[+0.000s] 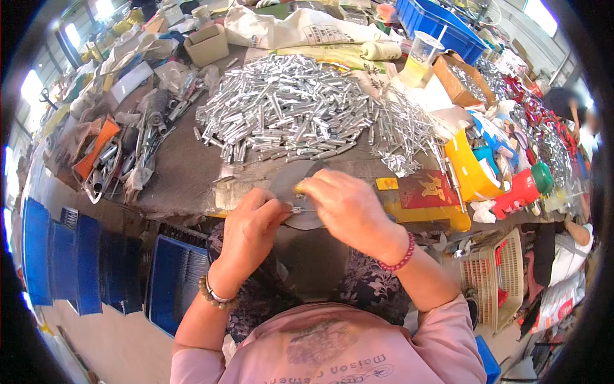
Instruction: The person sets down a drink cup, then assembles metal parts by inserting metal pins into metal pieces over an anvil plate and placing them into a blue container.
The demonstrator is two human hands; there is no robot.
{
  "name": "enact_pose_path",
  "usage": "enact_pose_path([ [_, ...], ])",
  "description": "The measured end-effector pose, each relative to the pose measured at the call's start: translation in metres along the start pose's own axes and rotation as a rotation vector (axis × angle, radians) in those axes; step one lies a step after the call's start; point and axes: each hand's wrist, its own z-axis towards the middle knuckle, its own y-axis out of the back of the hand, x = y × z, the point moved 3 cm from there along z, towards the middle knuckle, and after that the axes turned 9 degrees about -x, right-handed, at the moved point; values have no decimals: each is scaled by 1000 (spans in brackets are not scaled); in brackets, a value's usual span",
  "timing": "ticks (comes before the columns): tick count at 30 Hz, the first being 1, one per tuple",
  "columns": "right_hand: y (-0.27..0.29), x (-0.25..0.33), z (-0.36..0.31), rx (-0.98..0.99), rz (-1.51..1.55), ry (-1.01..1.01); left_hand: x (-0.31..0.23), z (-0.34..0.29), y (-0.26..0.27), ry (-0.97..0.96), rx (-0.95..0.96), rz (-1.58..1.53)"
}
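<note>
Metal part [298, 210], tiny and half hidden, pinched between left hand [251, 228] and right hand [345, 206] grips.

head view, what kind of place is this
Most likely a small workshop or factory bench for hand assembly. A big heap of small metal tubes covers the cluttered table, blue crates stand beside it, and both hands, left hand and right hand, work a small metal part.

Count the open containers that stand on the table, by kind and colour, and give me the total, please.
Cardboard boxes: 2
Blue plastic crate: 1
Yellow plastic bin: 1
Clear plastic cup: 1
Total: 5
</note>
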Motion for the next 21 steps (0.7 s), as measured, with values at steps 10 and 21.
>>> enact_pose_path([
  [10,-22,-11,-10,50,219,-292,-1,1,3,10,-14,-24],
  [21,-20,-4,-2,16,153,-181,1,0,3,21,5,-31],
])
